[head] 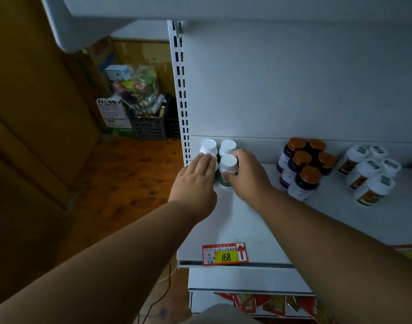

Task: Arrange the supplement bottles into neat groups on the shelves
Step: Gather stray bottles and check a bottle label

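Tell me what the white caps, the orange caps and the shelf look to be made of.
White caps: probably plastic, matte and evenly opaque.
Orange caps: glossy, with a coppery sheen; either metallic-coated plastic or metal.
Shelf: likely painted sheet metal, smooth white with a thin folded front edge.

A red-and-yellow price tag point(225, 254) marked 168; beyond, a dark crate point(149, 127) of clutter on wooden floor point(130, 178).

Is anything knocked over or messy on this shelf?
No, nothing stands out. The white-capped bottles, brown-capped bottles and white jars all stand upright in tidy clusters. The left hand rests on one bottle; the right hand grips another.
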Action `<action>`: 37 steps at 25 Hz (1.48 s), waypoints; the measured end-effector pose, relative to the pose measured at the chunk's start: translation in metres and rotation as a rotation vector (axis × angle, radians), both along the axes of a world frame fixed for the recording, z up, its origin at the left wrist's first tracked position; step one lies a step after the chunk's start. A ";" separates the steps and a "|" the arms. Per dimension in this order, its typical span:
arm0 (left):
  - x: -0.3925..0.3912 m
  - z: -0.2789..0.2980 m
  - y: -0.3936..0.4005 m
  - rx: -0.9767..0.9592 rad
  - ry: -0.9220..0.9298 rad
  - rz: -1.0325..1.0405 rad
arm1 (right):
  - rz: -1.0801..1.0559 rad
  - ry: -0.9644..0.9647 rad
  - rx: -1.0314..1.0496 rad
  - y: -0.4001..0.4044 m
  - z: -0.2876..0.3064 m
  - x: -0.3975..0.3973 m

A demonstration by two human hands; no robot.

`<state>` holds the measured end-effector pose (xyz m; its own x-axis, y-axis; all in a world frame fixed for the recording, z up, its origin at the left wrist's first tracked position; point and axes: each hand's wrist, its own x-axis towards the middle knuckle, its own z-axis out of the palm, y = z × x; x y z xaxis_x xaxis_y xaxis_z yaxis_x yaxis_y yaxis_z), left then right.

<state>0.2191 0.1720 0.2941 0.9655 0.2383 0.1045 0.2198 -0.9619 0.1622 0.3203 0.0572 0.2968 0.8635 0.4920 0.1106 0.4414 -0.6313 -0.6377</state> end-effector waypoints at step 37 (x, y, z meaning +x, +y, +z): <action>0.068 0.008 -0.581 -0.268 -0.100 -1.070 | -0.886 -0.211 0.064 -0.620 0.037 -0.092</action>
<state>0.2871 -0.4093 0.3021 0.6768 -0.6876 0.2630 -0.7296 -0.5789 0.3640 0.2284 -0.5633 0.3336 0.8810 -0.3539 0.3138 -0.0763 -0.7611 -0.6441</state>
